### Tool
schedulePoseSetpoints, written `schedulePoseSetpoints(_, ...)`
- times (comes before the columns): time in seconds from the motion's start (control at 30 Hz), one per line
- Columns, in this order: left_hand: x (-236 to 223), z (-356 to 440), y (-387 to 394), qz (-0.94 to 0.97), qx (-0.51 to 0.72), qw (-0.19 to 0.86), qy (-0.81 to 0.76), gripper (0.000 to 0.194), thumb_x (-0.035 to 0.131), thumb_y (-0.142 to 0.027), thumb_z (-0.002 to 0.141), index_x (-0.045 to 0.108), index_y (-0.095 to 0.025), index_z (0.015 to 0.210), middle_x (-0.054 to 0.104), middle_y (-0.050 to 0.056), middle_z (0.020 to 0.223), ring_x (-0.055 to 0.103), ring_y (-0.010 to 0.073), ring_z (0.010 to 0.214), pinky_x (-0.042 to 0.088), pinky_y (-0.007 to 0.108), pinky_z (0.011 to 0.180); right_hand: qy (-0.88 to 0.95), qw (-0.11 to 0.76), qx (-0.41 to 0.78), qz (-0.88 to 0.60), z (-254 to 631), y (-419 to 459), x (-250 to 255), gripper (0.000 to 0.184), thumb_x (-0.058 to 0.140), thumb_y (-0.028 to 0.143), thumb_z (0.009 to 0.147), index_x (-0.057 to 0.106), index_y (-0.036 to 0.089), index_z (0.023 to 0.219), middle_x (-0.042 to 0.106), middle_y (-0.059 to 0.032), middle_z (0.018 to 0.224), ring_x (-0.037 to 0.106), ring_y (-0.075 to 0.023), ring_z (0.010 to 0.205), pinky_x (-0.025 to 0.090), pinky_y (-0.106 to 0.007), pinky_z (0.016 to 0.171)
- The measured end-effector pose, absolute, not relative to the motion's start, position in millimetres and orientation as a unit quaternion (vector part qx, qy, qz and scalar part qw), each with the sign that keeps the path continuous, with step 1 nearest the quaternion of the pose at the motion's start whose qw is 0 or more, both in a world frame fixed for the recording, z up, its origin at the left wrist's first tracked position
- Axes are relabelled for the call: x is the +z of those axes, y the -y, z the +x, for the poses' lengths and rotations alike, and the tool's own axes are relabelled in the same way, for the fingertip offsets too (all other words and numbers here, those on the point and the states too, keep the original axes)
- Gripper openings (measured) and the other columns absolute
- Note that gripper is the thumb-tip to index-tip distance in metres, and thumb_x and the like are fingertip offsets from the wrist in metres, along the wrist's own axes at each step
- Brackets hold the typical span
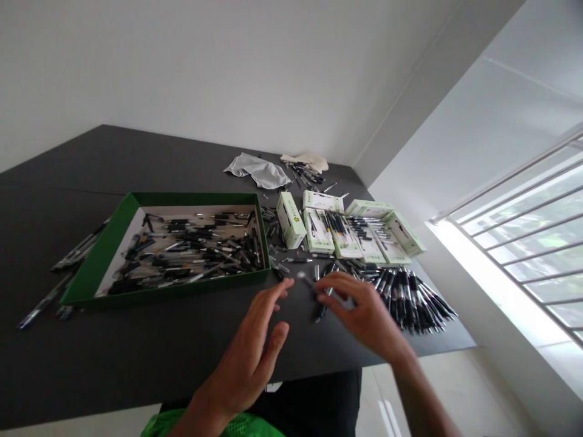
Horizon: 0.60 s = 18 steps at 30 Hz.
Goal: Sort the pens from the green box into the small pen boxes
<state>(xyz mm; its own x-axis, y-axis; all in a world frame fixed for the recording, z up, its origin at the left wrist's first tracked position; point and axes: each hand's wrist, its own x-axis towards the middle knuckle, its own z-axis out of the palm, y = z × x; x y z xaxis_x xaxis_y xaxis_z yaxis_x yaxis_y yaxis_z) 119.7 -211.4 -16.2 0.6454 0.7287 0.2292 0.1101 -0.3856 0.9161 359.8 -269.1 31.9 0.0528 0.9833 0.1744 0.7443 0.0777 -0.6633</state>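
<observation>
My left hand (pixel 255 346) is over the front of the dark table, palm turned inward and fingers stretched out, holding nothing. To its right, my right hand (pixel 359 309) is bent in a loose pinch. At its fingertips is a small pen part (pixel 308 280), dark with a pale end and blurred, so its exact kind is unclear. Several black pens (pixel 324 309) lie partly under this hand. Beside its wrist, many black pens (pixel 410 300) are spread in a fan-shaped pile. Loose pen pieces (pixel 298 260) lie just beyond both hands.
A green-rimmed box (pixel 86 267) full of pen parts is at left, with long bundles (pixel 43 306) beside it. Light-green cartons (pixel 291 220), some holding pens, stand at back right. Behind them are a grey cloth (pixel 259 171), a cream cloth (pixel 307 161) and more pens (pixel 306 175).
</observation>
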Motion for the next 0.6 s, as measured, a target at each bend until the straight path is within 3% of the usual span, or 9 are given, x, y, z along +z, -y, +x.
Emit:
schedulePoseSetpoints(0.03, -13, 124, 213, 0.758, 0.332, 0.494, -0.267, 0.045, 0.044, -0.035, 0.11, 0.041, -0.029, 0.155, 0.056, 0.011, 0.154, 0.058, 0.0235, 0.135, 0.048, 0.039, 0.113, 0.68, 0.329, 0.217, -0.619, 333, 271, 30, 0.017, 0.065, 0.029, 0.099, 0.078, 0.024, 0.108, 0.077, -0.0054, 0.107, 0.073, -0.0188, 0.095, 0.057, -0.029, 0.084)
schedulePoseSetpoints(0.1, -8, 131, 214, 0.731, 0.349, 0.525, -0.261, 0.034, 0.039, -0.034, 0.111, 0.053, -0.028, 0.142, 0.06, 0.01, 0.15, 0.056, 0.0232, 0.138, 0.046, 0.041, 0.116, 0.702, 0.342, 0.235, -0.579, 301, 271, 27, 0.017, 0.063, 0.027, 0.1, 0.078, 0.022, 0.108, 0.078, -0.0065, 0.108, 0.073, -0.0196, 0.102, 0.056, -0.029, 0.091)
schedulePoseSetpoints(0.17, -5, 134, 210, 0.702, 0.369, 0.543, -0.274, 0.027, 0.037, -0.032, 0.112, 0.061, -0.025, 0.119, 0.068, 0.009, 0.139, 0.06, 0.0222, 0.133, 0.046, 0.04, 0.114, 0.713, 0.312, 0.209, -0.592, 302, 265, 28, 0.02, 0.06, 0.028, 0.102, 0.078, 0.021, 0.105, 0.079, -0.0069, 0.104, 0.073, -0.0211, 0.1, 0.056, -0.032, 0.09)
schedulePoseSetpoints(0.23, -6, 133, 204, 0.686, 0.387, 0.537, -0.302, 0.024, 0.038, -0.034, 0.112, 0.06, -0.024, 0.108, 0.071, 0.009, 0.131, 0.066, 0.0213, 0.121, 0.05, 0.038, 0.106, 0.684, 0.25, 0.144, -0.67, 332, 253, 33, 0.026, 0.056, 0.034, 0.104, 0.079, 0.022, 0.105, 0.08, -0.0073, 0.103, 0.073, -0.0236, 0.098, 0.055, -0.035, 0.087)
schedulePoseSetpoints(0.3, -10, 129, 197, 0.676, 0.392, 0.527, -0.333, 0.022, 0.039, -0.036, 0.112, 0.056, -0.024, 0.117, 0.071, 0.009, 0.126, 0.069, 0.0184, 0.098, 0.054, 0.033, 0.089, 0.589, 0.216, 0.055, -0.777, 378, 236, 39, 0.033, 0.051, 0.039, 0.105, 0.079, 0.022, 0.11, 0.08, -0.0088, 0.106, 0.073, -0.025, 0.093, 0.053, -0.037, 0.084)
schedulePoseSetpoints(0.4, -17, 125, 191, 0.669, 0.374, 0.525, -0.37, 0.031, 0.04, -0.04, 0.111, 0.047, -0.025, 0.137, 0.068, 0.005, 0.111, 0.055, 0.0127, 0.066, 0.048, 0.027, 0.064, 0.484, 0.163, -0.036, -0.859, 440, 206, 39, 0.032, 0.053, 0.036, 0.1, 0.08, 0.02, 0.107, 0.081, -0.0109, 0.104, 0.073, -0.0291, 0.097, 0.051, -0.037, 0.082)
schedulePoseSetpoints(0.6, -24, 127, 196, 0.691, 0.31, 0.534, -0.375, 0.036, 0.039, -0.047, 0.11, 0.058, -0.022, 0.127, 0.051, -0.003, 0.078, 0.05, 0.0148, 0.067, 0.042, 0.026, 0.065, 0.436, 0.045, 0.009, -0.899, 482, 169, 19, 0.033, 0.058, 0.038, 0.095, 0.083, 0.023, 0.112, 0.08, -0.0133, 0.106, 0.073, -0.0305, 0.102, 0.05, -0.035, 0.079)
